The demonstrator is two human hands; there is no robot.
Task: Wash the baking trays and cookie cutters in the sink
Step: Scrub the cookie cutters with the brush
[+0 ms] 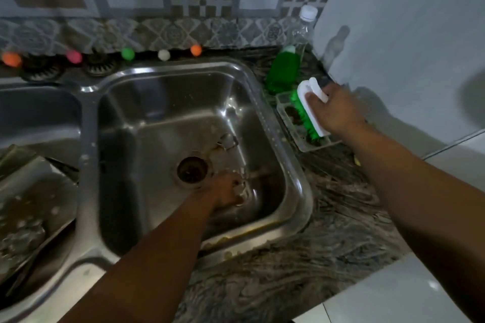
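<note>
Though blurred, looks like a small metal cutter pinched in the left hand, low in the right basin of the sink, just beside the drain; fingers curled round it, exact shape unreadable. Probably light, stiff thin metal, wet and slick, edges maybe sharp: best held by the outer rim, not squeezed flat. Second cutter lying on the basin floor behind the drain, well apart from the hand, wire-like outline only. Trays leaning in the left basin, speckled with suds or crumbs, cut off by the frame edge, so count unclear. Likely stiff sheet metal, light for the size but awkward and slippery; better gripped at a rolled edge with a full hand. Right hand wrapped over the white handle of the brush, green bristles facing down-left over a clear dish on the counter. Cannot tell whether brush is resting in the dish or just lifted clear. Dark lumps in the dish, not identifiable. Soap bottle with green liquid behind the dish, a clear capped bottle beside it. No tap visible; some water glint near the left hand, flow uncertain. Left fingertips hidden by blur and the cutter.
</note>
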